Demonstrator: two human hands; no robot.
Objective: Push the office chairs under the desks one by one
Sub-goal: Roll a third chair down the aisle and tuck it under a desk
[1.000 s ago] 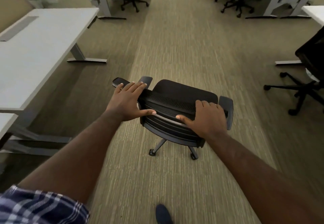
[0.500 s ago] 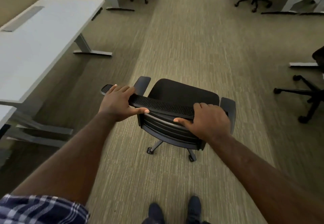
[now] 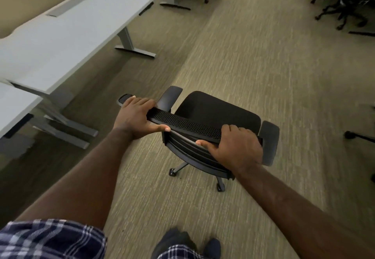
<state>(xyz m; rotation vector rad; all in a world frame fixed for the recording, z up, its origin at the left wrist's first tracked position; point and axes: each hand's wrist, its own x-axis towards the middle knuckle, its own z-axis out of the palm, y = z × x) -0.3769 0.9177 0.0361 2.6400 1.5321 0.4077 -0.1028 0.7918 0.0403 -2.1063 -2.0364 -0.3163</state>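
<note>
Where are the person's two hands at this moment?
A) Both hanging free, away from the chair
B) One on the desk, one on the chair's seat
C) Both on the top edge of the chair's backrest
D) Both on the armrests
C: the left hand and the right hand each hold the top edge of the black chair's backrest, thumbs behind it.

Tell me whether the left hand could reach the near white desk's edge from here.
Probably yes: the left hand grips the chair back, and only open carpet lies between it and the white desk.
</note>
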